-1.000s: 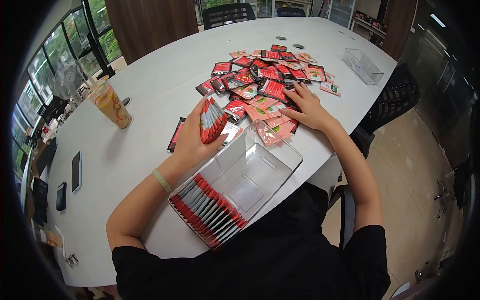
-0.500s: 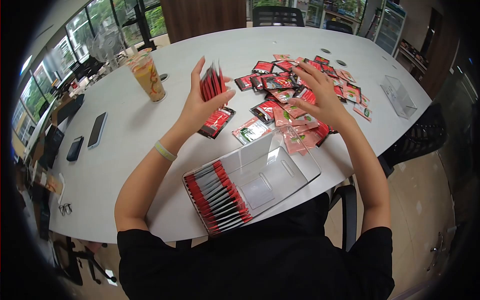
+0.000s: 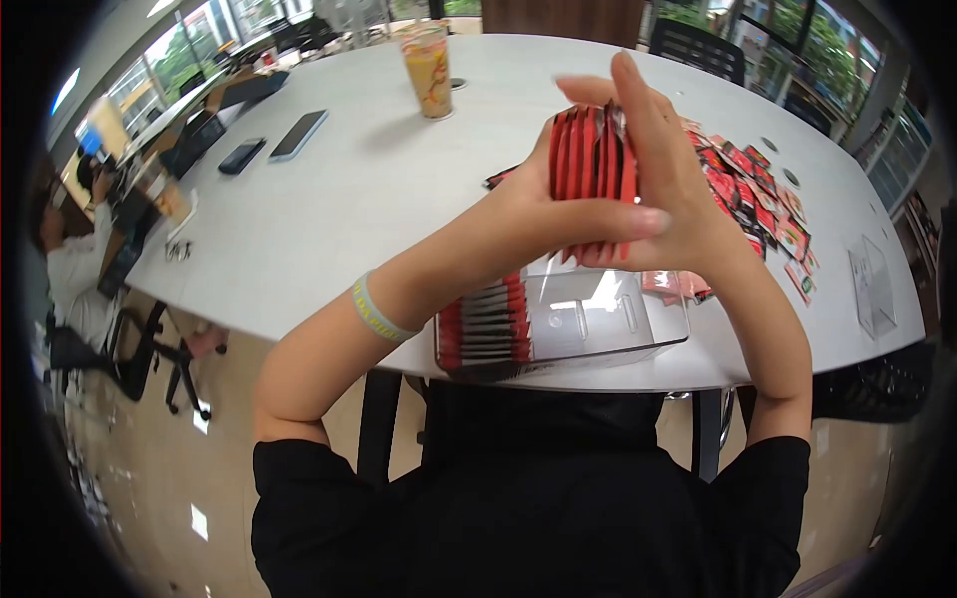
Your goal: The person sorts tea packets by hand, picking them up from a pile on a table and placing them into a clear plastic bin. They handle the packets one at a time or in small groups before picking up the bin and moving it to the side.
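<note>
A stack of red packets point(image 3: 588, 164) stands on edge between my hands, above the table. My left hand point(image 3: 558, 214) is wrapped round the stack, with its thumb across the near side. Against the stack's right side lies my right hand point(image 3: 673, 189), its fingers raised and its palm toward the packets. Below them sits a clear plastic box point(image 3: 608, 319), its left part filled with a row of red and grey packets point(image 3: 488, 324). Loose red and pink packets point(image 3: 753, 194) are scattered to the right, partly hidden behind my right hand.
On the white table point(image 3: 349, 189) are a drink cup point(image 3: 429, 75), a phone point(image 3: 298, 136), a dark small device point(image 3: 242, 155) and glasses point(image 3: 178, 250). A clear empty holder point(image 3: 873, 289) stands at the right. A person point(image 3: 80, 259) sits at the far left.
The view has turned left. My right hand has come away from the loose packets to the stack in my left hand, and both hands now press on it.
</note>
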Action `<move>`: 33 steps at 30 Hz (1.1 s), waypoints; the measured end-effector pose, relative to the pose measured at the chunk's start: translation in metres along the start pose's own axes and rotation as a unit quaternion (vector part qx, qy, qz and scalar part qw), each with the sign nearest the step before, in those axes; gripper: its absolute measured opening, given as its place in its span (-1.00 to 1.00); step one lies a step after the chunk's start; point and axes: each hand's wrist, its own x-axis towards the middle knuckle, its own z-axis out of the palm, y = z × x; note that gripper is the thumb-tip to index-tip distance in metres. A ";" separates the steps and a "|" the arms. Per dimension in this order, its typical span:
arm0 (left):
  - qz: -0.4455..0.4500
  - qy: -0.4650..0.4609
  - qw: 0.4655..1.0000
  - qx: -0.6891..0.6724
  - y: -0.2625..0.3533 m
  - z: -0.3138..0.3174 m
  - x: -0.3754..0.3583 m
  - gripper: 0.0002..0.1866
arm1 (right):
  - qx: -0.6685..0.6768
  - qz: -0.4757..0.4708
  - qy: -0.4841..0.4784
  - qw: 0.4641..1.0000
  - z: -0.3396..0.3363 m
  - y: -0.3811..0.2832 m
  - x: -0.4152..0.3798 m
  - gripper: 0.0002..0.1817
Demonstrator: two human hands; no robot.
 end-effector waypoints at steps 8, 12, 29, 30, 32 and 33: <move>0.050 0.102 0.986 0.121 -0.007 0.011 -0.005 0.18 | 0.004 -0.021 0.042 0.999 -0.003 0.007 -0.010 0.27; 0.126 0.191 0.950 0.214 -0.009 -0.004 -0.030 0.18 | -0.038 0.012 -0.065 0.997 -0.017 -0.006 -0.016 0.18; -0.081 0.118 0.717 0.682 -0.027 0.028 -0.088 0.05 | -0.212 -0.073 -0.280 0.933 0.029 -0.021 -0.033 0.09; -0.087 0.110 0.711 0.689 -0.026 0.029 -0.088 0.09 | -0.106 -0.032 -0.349 0.930 0.019 -0.021 -0.026 0.14; -0.086 0.113 0.711 0.689 -0.026 0.029 -0.088 0.13 | 0.001 0.009 -0.413 0.911 0.015 -0.017 -0.026 0.20; -0.083 0.113 0.711 0.689 -0.026 0.030 -0.088 0.17 | -0.008 -0.022 -0.395 0.918 0.017 -0.013 -0.030 0.23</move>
